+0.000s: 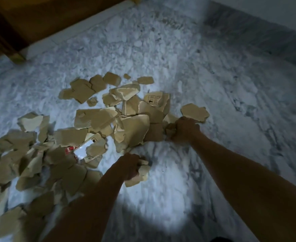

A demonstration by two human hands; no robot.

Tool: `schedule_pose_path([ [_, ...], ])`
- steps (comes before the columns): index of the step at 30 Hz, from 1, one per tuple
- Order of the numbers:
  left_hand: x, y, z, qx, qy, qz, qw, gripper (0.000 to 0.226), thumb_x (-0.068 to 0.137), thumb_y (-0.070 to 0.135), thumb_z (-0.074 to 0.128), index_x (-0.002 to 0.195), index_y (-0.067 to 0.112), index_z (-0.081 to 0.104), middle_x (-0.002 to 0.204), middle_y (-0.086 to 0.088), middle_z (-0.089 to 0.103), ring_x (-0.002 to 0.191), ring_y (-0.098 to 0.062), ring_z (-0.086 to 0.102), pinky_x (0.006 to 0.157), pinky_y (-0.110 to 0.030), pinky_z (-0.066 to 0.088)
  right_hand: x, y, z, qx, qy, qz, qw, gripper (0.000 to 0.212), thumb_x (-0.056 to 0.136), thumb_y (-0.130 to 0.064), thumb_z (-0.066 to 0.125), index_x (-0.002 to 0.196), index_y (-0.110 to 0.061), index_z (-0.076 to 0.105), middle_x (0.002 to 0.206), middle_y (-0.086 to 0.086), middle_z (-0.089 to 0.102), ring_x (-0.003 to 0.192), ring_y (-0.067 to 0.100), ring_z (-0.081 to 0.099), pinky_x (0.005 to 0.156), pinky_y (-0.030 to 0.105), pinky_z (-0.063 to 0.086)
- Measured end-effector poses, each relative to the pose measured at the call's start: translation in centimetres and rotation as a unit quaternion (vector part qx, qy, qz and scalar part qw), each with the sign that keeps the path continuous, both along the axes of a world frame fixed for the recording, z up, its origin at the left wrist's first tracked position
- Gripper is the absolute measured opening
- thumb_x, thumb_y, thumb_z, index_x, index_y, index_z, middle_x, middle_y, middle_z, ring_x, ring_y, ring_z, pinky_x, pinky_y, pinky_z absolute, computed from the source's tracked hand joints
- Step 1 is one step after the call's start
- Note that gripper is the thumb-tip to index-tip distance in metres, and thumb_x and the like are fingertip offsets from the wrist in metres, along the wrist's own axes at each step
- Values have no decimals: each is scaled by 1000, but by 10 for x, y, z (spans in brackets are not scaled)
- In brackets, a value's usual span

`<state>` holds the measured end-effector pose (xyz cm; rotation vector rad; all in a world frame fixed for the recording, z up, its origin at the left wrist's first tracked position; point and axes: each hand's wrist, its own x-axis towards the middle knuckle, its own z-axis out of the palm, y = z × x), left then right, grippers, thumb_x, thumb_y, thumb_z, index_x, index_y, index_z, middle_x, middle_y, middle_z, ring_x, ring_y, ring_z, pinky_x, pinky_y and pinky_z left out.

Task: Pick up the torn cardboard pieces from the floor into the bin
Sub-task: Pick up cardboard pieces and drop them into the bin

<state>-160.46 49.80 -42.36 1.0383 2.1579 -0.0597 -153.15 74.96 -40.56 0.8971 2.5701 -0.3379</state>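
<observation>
Both hands are down at the marble floor [213, 84]. Nearest, the left hand [128, 165] is curled tight around a small bunch of cardboard scraps [143, 171]. Farther out, the right hand [187, 129] is closed too, apparently pinching the edge of a larger torn piece [194, 111], though dim light hides its fingers. Left of the hands and beyond them, the torn cardboard pieces [94, 119] lie scattered and overlapping on the floor, a printed piece [153, 99] among them. Beyond stands dark wooden furniture [30, 20], with a grey wall [266, 13] at the right.
</observation>
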Motion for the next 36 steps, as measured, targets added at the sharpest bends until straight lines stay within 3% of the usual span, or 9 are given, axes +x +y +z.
schedule_pose_path([
  [4,4,11,11,-1,-28,18,999,50,81,31,75,124,11,58,124,-11,62,115,-29,59,89,-30,44,17,-16,-10,92,125,87,984,51,75,-52,67,111,-17,57,111,9,56,103,36,57,82,44,44],
  [8,-6,35,55,20,-66,55,996,49,82,29,75,125,12,57,114,-3,60,104,-21,58,78,-24,36,33,-4,22,-179,201,36,963,65,72,-33,80,118,-18,36,100,10,65,90,35,64,72,48,56],
  [10,-25,47,73,30,-102,99,989,29,80,28,75,98,19,55,91,2,52,84,-17,53,73,-32,40,39,21,42,-251,184,-9,950,72,71,-26,85,130,-18,44,111,8,66,101,31,65,84,41,54],
  [14,-52,67,99,14,-7,142,990,39,76,31,81,69,34,42,77,12,48,75,-9,55,78,-26,49,52,66,73,-120,72,18,990,47,75,-39,81,117,-22,70,110,0,69,109,26,64,80,24,42],
  [16,-58,74,94,-19,43,107,993,26,76,35,80,89,34,57,105,-5,54,110,-29,56,97,-37,46,61,70,67,-64,8,12,998,40,73,-37,80,109,-22,71,104,-1,70,101,27,66,76,27,47],
  [18,-59,74,79,-48,43,96,993,62,81,28,77,135,14,51,144,-19,38,135,-38,36,109,-44,33,75,64,42,-29,-29,8,999,42,70,-32,81,109,-24,68,108,3,69,101,26,67,77,32,52],
  [21,-65,74,57,-68,55,72,994,86,73,37,81,146,22,39,157,-12,21,143,-36,23,116,-50,27,102,39,3,-24,-12,-14,1000,33,76,-29,75,106,-23,63,108,3,68,101,27,67,79,36,54],
  [28,-65,59,27,9,258,-55,965,78,62,48,73,134,26,48,136,-11,40,124,-36,40,96,-49,42,61,70,29,-154,-43,-77,984,33,66,-46,76,85,-22,65,76,-5,61,83,18,66,75,30,55],
  [36,-67,52,20,104,328,-120,931,41,48,37,80,87,27,72,103,-8,60,94,-33,56,73,-47,46,11,38,8,-153,38,-111,981,51,68,-47,80,109,-18,70,108,6,66,105,26,64,90,40,53],
])
